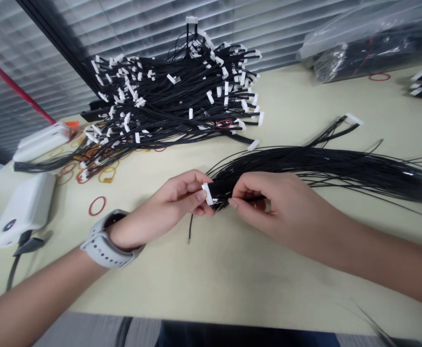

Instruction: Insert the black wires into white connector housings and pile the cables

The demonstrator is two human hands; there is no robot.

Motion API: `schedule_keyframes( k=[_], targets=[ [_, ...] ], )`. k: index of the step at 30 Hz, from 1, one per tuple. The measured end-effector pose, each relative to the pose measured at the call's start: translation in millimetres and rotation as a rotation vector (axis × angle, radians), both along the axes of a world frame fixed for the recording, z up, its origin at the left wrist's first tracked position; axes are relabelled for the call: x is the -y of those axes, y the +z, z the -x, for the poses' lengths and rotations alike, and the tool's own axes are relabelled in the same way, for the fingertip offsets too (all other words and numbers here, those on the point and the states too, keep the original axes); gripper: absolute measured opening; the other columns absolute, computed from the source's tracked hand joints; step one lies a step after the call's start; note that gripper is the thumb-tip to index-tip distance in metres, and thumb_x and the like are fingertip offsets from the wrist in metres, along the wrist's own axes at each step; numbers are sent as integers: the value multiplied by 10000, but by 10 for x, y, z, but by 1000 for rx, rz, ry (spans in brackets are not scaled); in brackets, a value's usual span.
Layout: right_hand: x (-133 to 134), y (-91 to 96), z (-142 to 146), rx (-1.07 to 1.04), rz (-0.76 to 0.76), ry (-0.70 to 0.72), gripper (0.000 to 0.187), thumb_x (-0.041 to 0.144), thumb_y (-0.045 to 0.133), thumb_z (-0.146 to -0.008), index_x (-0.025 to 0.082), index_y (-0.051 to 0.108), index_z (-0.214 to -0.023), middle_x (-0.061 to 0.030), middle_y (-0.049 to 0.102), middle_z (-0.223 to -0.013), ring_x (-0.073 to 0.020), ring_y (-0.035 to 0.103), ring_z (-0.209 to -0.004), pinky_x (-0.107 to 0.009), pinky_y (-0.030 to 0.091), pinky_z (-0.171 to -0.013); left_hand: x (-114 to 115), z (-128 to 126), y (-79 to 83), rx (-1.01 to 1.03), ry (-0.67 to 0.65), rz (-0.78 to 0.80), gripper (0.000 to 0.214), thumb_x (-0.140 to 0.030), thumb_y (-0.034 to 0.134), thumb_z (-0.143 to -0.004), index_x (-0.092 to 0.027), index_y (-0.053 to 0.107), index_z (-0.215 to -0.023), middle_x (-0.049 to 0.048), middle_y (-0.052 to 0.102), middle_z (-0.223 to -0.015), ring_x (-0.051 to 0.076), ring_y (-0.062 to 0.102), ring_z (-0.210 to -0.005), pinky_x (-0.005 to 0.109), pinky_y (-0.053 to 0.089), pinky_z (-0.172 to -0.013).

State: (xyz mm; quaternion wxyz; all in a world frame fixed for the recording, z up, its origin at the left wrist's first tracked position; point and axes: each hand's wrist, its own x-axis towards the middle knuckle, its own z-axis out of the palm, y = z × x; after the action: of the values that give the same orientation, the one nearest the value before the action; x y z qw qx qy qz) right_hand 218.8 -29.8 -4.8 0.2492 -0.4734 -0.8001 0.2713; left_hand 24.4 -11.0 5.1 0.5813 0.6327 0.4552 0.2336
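Between thumb and fingers, my left hand [182, 195] grips a white plug connector [208, 193]. Black wires run into the connector from the right, and a few bare metal wire ends show at its lower edge. Just right of it, my right hand [269, 197] is closed in a pinch on a black wire [249, 198]. Its fingertips are close to the metal ends but apart from the connector. Behind both hands stretches a long bundle of loose black wires [326, 164]. One short wire [190, 229] dangles below my left fingers.
A large heap of black cables [167, 96] with white connectors lies at the back. Rubber bands [97, 206] and two white devices [26, 209] are on the left. A plastic bag [370, 48] of dark cables sits back right. The table's front edge [196, 320] runs below.
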Motion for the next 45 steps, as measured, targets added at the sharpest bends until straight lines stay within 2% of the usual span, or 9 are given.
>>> schedule_keyframes(
  k=[4, 12, 17, 23, 31, 37, 45],
  targets=[
    [-9, 43, -10, 8, 51, 21, 137, 185, 485, -792, 175, 539, -666, 44, 552, -604, -59, 453, -507, -198, 297, -473, 5, 8, 3, -7, -13, 0, 89, -107, 447, -865, -124, 506, -929, 3, 543, -760, 95, 584, -688, 201, 459, -626],
    [-20, -5, 5, 12, 54, -11, 127, 210, 484, -794, 187, 544, -684, 53, 553, -601, -56, 445, -499, -191, 299, -463, 4, 0, -9, -31, -56, -21, 86, -113, 430, -880, -118, 493, -939, 1, 542, -754, 86, 575, -700, 188, 450, -630],
    [-37, 14, -16, 12, 59, 37, 138, 194, 479, -785, 183, 545, -665, 57, 531, -556, -48, 413, -464, -190, 279, -445, 15, 3, 1, -37, -63, -18, 93, -118, 423, -883, -109, 481, -956, 1, 552, -740, 81, 570, -692, 182, 445, -634],
    [-59, 37, -27, 5, 132, 73, 134, 176, 477, -773, 183, 569, -676, 54, 536, -556, -53, 417, -478, -190, 289, -447, 13, 2, 11, -51, -67, -31, 91, -109, 422, -876, -116, 482, -945, 0, 559, -711, 90, 566, -677, 199, 446, -629],
    [-33, 8, 2, 13, 122, 28, 141, 215, 475, -795, 187, 531, -668, 65, 530, -566, -48, 420, -485, -189, 289, -438, 21, 21, -2, -37, -68, -29, 89, -123, 443, -871, -125, 498, -940, 3, 578, -716, 104, 579, -689, 212, 452, -623],
    [-25, -53, -2, -2, 54, 17, 125, 206, 466, -797, 189, 492, -675, 77, 508, -551, -41, 400, -462, -188, 282, -436, 34, 14, -8, -34, -81, -26, 94, -98, 418, -884, -119, 482, -950, -6, 556, -724, 79, 573, -697, 181, 449, -635],
    [-27, -35, -1, -6, 89, 14, 125, 207, 464, -800, 186, 492, -681, 71, 515, -563, -44, 405, -476, -183, 285, -439, 22, 10, 0, -37, -79, -31, 89, -102, 419, -887, -117, 482, -948, -10, 548, -734, 72, 573, -697, 171, 449, -633]
  ],
)
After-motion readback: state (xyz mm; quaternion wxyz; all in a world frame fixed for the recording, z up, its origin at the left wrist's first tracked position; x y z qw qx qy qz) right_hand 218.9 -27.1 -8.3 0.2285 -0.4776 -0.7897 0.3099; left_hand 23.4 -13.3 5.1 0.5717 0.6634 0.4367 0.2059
